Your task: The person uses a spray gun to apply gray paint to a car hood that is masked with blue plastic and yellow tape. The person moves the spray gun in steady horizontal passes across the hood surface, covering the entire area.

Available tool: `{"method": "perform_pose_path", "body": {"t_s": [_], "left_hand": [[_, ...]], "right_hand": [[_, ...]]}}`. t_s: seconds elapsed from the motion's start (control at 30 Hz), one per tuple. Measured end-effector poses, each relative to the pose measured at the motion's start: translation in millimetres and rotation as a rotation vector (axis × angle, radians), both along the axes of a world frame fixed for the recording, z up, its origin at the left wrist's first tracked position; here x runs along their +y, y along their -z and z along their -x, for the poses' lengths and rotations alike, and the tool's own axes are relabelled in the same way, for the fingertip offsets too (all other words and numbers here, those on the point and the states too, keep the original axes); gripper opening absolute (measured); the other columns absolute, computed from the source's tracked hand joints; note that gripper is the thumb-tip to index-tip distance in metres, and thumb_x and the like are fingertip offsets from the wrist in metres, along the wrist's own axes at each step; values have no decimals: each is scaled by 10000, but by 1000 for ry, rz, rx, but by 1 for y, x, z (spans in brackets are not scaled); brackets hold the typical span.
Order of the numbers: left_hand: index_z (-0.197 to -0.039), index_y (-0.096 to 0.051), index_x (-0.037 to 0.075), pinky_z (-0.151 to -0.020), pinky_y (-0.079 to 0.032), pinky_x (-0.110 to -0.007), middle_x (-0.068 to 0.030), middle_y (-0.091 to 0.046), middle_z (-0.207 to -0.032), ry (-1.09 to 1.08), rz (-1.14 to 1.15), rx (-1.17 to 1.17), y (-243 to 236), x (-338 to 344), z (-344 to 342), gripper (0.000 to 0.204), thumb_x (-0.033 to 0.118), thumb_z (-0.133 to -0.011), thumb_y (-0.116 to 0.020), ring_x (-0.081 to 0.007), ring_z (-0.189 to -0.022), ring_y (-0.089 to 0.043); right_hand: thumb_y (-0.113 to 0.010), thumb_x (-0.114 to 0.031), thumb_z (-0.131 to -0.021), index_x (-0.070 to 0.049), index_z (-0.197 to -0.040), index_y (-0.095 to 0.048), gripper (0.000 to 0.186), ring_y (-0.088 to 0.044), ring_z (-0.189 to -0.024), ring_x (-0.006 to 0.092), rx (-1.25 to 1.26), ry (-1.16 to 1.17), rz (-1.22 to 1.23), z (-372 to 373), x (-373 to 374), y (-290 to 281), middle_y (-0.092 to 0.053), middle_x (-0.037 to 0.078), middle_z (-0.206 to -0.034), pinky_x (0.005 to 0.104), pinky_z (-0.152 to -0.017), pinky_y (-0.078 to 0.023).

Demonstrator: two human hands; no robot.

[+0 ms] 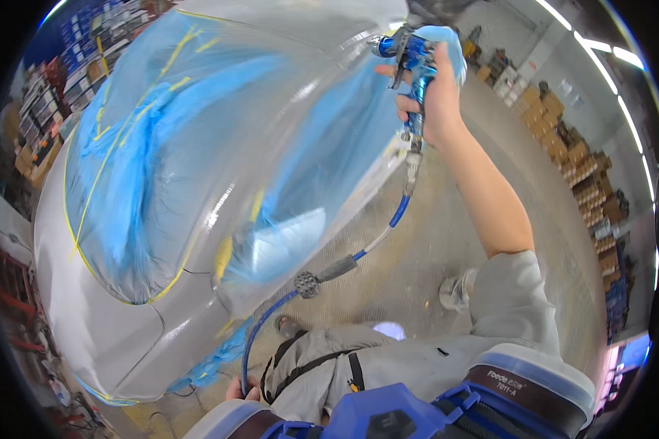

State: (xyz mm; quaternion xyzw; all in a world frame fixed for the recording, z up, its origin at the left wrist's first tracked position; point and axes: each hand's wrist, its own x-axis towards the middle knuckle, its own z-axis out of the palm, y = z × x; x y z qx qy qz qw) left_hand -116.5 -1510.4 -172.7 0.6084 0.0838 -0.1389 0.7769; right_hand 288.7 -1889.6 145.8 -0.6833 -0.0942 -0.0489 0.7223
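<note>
My right hand (438, 99), raised at the upper right, grips a blue metallic spray gun (408, 58) with a light blue cup behind it and its nozzle pointing left. A blue air hose (285, 298) with a dark knobbly fitting hangs from its handle. My left hand (241, 388), low at the bottom edge, holds that hose beside my leg; it is partly hidden. The grey car body (88, 263) fills the left and centre, glossy in places, with blue translucent masking film (143, 154) edged by yellow tape over its openings.
Stacked cardboard boxes (564, 146) line the right wall beneath strip lights. Cluttered shelves (66, 73) and red metal frames (15, 307) stand at the left. A bare concrete floor (490, 212) runs along the car's right. My feet and respirator parts show low in the view.
</note>
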Motion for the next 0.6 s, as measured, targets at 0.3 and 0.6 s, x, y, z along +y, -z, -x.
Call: {"method": "perform_pose_path", "body": {"t_s": [0.3,0.6], "left_hand": [[-1016,-642,2,-561,-388,-247,1,-540,-667,184,-325,260,7,-74,28,201,176,-1034,-545,-86,-584,-502],[-995,-665,17,-657,-471,-320,-63,-643,-790,900,-936,246,110,-87,59,315,276,-1070,-503,-144,-726,-592]], "right_hand": [[-153,-674,-1016,40,-1402,-440,861,-385,-495,108,14,295,-270,268,-186,156,-588,218,-1350,299,-518,-407],[-528,-516,-1011,0,-1200,-484,551,-400,-479,84,376,914,-465,487,-264,253,-631,112,-1135,273,-453,-358]]}}
